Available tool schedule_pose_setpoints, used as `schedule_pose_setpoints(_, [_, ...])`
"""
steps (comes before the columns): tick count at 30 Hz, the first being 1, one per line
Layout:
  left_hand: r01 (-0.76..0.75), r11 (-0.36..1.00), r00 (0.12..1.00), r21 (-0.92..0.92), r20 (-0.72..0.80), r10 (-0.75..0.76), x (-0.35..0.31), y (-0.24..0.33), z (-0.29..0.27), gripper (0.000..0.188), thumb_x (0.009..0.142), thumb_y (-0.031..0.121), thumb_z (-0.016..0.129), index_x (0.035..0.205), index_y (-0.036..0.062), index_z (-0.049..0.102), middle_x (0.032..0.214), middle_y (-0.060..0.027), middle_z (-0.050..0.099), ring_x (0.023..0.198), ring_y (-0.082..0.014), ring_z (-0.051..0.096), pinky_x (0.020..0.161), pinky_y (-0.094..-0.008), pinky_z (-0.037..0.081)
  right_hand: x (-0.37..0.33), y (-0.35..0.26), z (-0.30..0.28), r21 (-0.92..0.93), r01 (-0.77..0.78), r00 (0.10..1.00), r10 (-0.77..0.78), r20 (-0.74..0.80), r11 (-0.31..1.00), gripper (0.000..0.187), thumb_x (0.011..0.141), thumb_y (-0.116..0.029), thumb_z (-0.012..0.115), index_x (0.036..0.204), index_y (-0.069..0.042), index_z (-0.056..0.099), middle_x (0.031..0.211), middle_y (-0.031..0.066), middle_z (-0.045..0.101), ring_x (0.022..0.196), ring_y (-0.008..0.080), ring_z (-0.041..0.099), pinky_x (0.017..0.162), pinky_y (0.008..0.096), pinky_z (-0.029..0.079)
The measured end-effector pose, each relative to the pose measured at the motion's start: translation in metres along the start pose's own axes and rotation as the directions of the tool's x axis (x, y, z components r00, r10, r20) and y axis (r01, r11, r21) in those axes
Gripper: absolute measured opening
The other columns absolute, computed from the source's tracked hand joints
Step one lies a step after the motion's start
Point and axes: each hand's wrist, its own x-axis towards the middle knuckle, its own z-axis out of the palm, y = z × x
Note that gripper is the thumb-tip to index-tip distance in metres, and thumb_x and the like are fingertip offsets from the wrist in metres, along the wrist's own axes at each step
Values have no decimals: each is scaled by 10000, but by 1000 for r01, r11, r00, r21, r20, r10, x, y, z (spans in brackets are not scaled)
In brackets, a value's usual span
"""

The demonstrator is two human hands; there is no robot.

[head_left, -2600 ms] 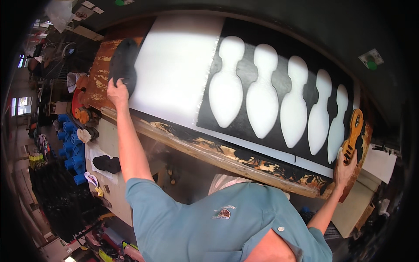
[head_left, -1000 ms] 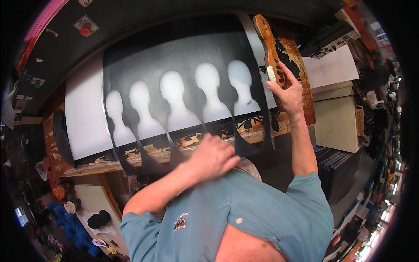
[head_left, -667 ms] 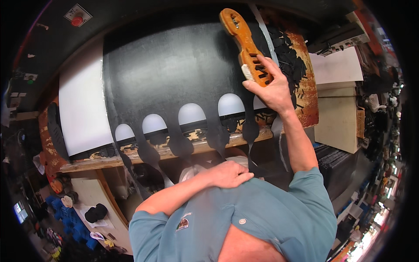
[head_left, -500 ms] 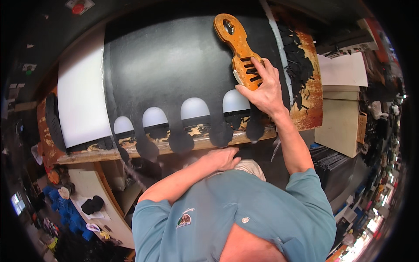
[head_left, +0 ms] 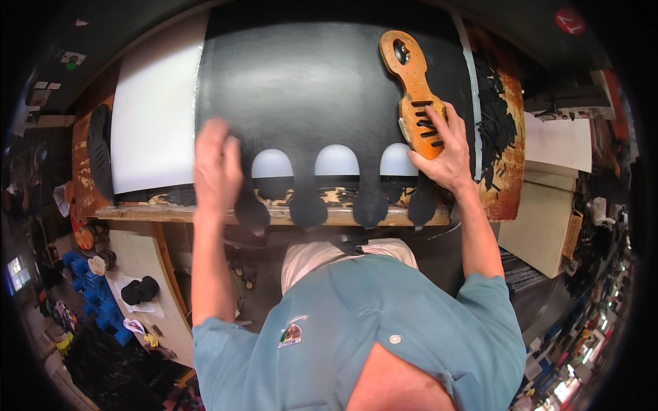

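A large black sheet (head_left: 308,89) with rounded cut-outs along its near edge lies on a white board (head_left: 154,123) on the worn workbench (head_left: 500,185). My left hand (head_left: 216,168) presses flat on the sheet's near left part, fingers together and blurred. My right hand (head_left: 445,147) grips the slotted end of an orange wooden paddle-shaped tool (head_left: 415,89) lying on the sheet's right side. Black tabs (head_left: 308,205) between the cut-outs hang over the bench's front edge.
Black offcuts (head_left: 497,123) are piled at the bench's right end. A dark sole-shaped piece (head_left: 99,147) lies at the left end. Pale boards (head_left: 548,226) stack to the right. A lower table (head_left: 140,274) at left holds a black item, with blue boxes (head_left: 89,301) beyond.
The black sheet has slid toward me, covering more of the white board. My left hand rose from my chest onto the sheet. My right hand with the paddle moved down the sheet.
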Motion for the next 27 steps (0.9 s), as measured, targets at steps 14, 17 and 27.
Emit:
schedule_pose_setpoints(14, [-12,1000,982,-28,-187,7,30,-70,2,419,935,-73,672,1352,-37,672,1340,-222,703,1170,-401,646,1028,-458,535,82,-161,76,479,-161,987,142,76,863,905,653,-335,928,1455,-14,661,1563,413,432,1445,495,498,1192,512,445])
schedule_pose_setpoints(17, [4,992,986,-130,-163,-25,24,-65,1,429,919,-108,655,1342,-45,679,1332,-223,711,1146,-401,659,1010,-460,543,110,-200,107,380,-100,994,79,70,920,893,642,-323,931,1435,-6,670,1539,401,459,1390,484,530,1175,500,449])
schedule_pose_setpoints(27, [-92,985,986,-147,-149,70,17,-83,8,409,970,-91,635,1376,-58,664,1396,-244,685,1243,-441,631,1084,-508,494,146,-252,187,130,102,984,-81,-158,986,740,722,-333,860,1356,7,688,1387,458,505,1235,562,560,1035,577,514])
